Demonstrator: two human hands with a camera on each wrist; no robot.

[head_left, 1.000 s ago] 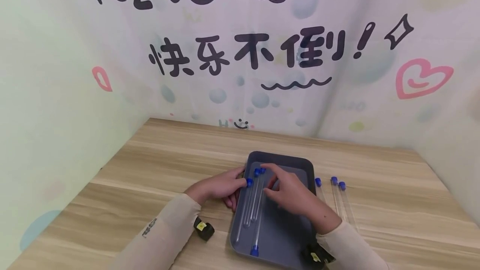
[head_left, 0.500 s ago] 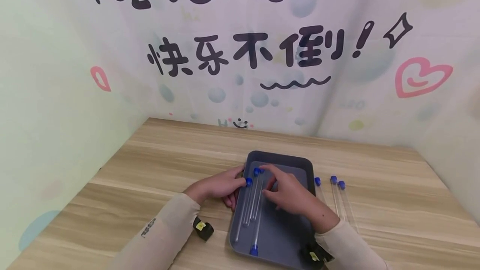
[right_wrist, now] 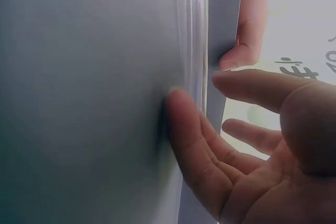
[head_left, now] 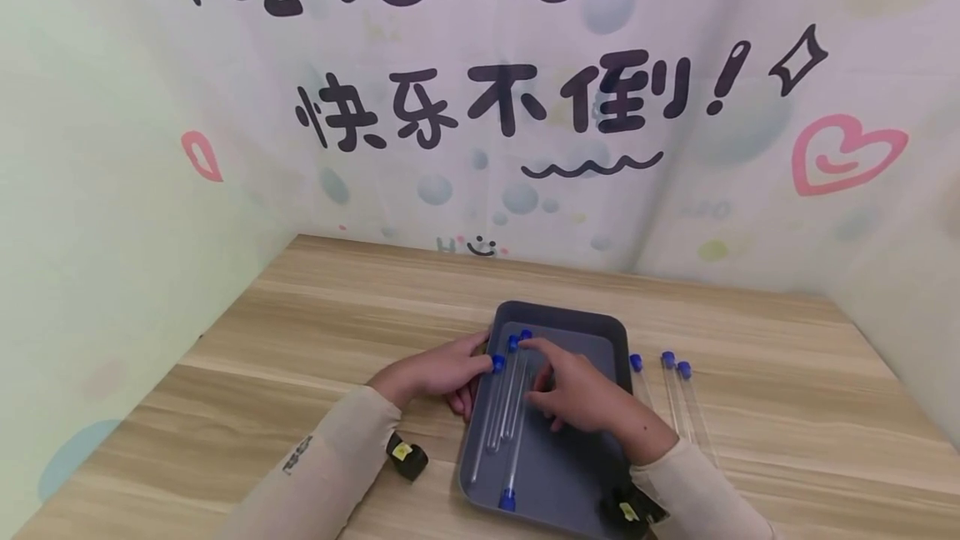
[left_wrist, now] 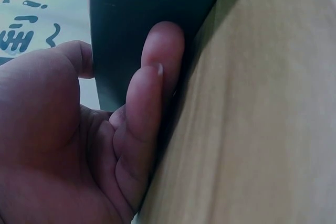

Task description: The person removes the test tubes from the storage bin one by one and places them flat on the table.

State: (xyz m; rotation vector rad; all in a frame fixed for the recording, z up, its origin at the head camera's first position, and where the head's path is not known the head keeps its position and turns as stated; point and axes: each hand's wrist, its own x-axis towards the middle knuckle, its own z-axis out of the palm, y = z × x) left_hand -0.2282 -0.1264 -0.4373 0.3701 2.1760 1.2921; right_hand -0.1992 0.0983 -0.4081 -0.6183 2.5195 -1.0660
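My left hand (head_left: 442, 372) grips the left wall of a grey tray (head_left: 558, 319), thumb at the rim. Its other fingers (left_wrist: 144, 98) lie against the outer wall in the left wrist view. Several clear test tubes with blue caps lie lengthwise along the tray's left side. One cap (head_left: 498, 363) is beside my left thumb, and two caps (head_left: 514, 344) are farther back. Another tube has its cap (head_left: 507, 500) at the near end. Over these tubes is my right hand (head_left: 581, 390), index finger near the far caps, thumb apart from it, nothing gripped between them.
Three more capped test tubes (head_left: 668, 359) lie on the wooden table (head_left: 360, 298), right of the tray, partly hidden by my right forearm. A printed cloth (head_left: 420, 40) hangs behind the table. Black straps (head_left: 407, 457) with yellow tags sit at both wrists.
My right hand has shifted slightly toward me, and its index finger has drawn back, so the farthest blue cap shows more. The left hand and tray stay in place.
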